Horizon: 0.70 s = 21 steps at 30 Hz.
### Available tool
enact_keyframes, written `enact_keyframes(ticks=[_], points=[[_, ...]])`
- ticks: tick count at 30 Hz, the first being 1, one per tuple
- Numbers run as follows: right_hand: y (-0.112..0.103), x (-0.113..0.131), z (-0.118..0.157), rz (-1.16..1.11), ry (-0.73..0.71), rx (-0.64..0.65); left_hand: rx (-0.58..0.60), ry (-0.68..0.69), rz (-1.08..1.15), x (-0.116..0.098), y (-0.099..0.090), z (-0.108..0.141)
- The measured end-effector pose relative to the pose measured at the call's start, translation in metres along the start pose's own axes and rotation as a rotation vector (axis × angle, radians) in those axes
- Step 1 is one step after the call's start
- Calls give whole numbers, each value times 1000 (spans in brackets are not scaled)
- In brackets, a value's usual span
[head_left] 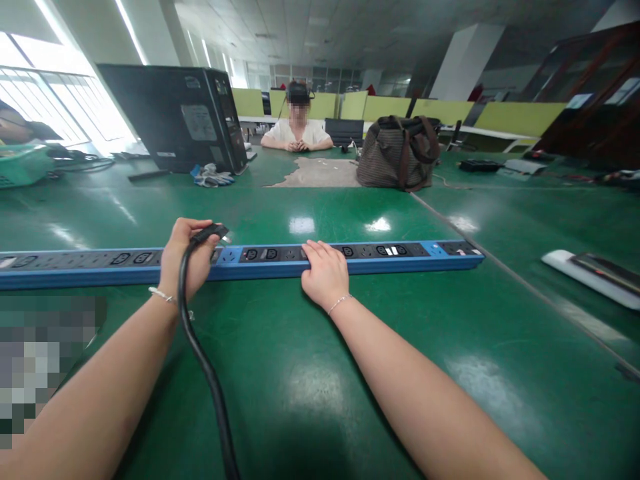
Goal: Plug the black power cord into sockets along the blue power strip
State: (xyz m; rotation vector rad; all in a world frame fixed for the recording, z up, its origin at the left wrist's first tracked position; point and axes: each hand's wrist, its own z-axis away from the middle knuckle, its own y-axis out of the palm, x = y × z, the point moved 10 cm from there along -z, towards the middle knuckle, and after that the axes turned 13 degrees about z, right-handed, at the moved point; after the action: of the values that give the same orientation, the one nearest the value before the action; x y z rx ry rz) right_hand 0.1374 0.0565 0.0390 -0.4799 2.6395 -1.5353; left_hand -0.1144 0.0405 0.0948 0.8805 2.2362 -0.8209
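A long blue power strip (270, 269) with black sockets lies across the green table (280, 333). My left hand (187, 257) grips a black plug (213, 231) just above the strip, its metal prongs pointing right and touching no socket. From the plug a thick black cable (207, 367) hangs over my wrist and runs down to the bottom edge. My right hand (325, 270) rests on the middle of the strip, fingers together over its top and front edge; whether it grips the strip firmly is hard to tell.
Behind the strip stand a black computer case (175, 120), gloves (213, 175) and a brown bag (395, 153). A person (297, 130) sits across the table. At the left is a green basket (23, 165); a white-and-black device (593, 273) lies at the right.
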Motion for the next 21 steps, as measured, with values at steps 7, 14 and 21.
enact_keyframes(ticks=[7,14,21], points=[[1,-1,0,7,0,-10,116,-67,-39,45,8,8],[0,0,0,-1,-8,-9,245,-10,-114,42,17,7],[0,0,1,1,-10,-19,247,53,-117,35,18,13]])
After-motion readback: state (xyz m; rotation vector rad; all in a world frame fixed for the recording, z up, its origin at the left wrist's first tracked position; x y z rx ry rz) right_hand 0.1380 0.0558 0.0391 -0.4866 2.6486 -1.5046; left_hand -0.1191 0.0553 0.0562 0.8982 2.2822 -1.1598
